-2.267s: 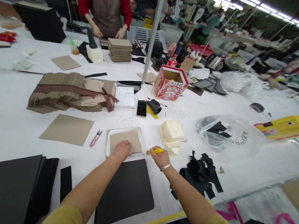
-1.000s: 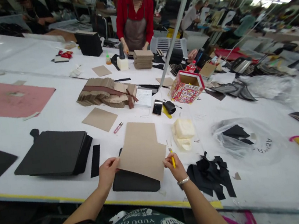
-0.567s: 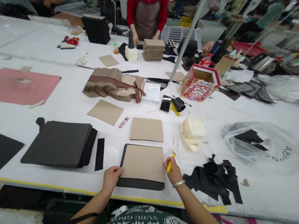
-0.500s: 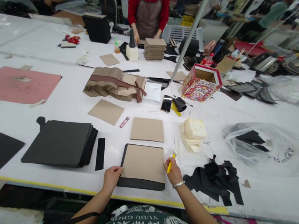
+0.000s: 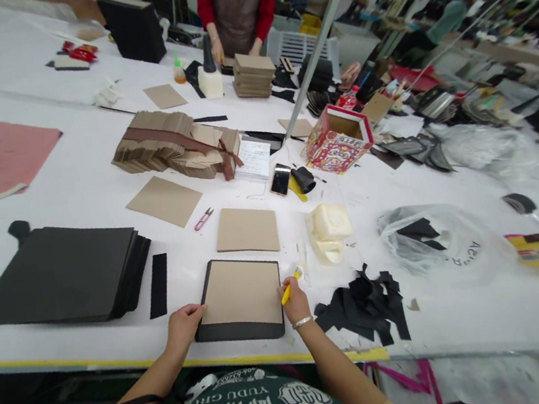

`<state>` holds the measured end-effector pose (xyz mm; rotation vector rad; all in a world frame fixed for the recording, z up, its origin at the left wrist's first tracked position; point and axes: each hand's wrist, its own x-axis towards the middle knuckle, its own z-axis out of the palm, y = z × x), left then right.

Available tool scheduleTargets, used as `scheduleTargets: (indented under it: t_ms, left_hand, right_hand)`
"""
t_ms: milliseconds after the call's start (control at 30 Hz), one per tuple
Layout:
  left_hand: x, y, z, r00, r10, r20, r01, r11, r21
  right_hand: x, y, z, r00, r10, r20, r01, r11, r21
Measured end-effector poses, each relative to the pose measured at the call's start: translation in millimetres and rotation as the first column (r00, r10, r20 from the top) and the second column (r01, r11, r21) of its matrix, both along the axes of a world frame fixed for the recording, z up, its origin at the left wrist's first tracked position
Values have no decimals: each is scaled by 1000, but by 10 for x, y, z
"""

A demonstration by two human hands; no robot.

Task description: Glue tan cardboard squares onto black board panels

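"What have we shifted?"
"Our tan board (image 5: 242, 291), tilted over the black sheet (image 5: 240, 332) a second ago, now lies flat on it, lower centre."
"And our left fingers (image 5: 197, 310)?"
"Pressing down mid-frame before; now they're at that board's left edge."

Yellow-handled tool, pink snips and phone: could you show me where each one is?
Yellow-handled tool (image 5: 286, 294): head view, on its yellow handle.
Pink snips (image 5: 203, 221): head view, on the pink grips.
Phone (image 5: 280, 179): head view, on the dark screen.
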<state>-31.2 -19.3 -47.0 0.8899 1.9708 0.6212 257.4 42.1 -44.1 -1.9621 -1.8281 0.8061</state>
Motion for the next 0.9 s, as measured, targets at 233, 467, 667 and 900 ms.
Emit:
scheduleTargets:
  t_ms: [233, 467, 667, 900]
  left_hand:
    - [-3, 8, -25, 1000, 17, 14, -16, 1000, -19]
    - [13, 43, -11, 1000, 29, -8, -29, 999, -25]
    - [-23, 77, -10, 999, -35, -15, 35, 999, 18]
    - [-44, 97, 11, 996, -67, -65, 67, 998, 10]
  right_hand:
    - [-25, 3, 0, 997, -16, 72, 18, 1000, -18]
    - [-44, 26, 14, 989, 1, 149, 7, 999, -51]
    - [-50, 55, -25, 984, 28, 174, -20, 999, -48]
    - [-81, 74, -40, 975, 56, 215, -49, 998, -42]
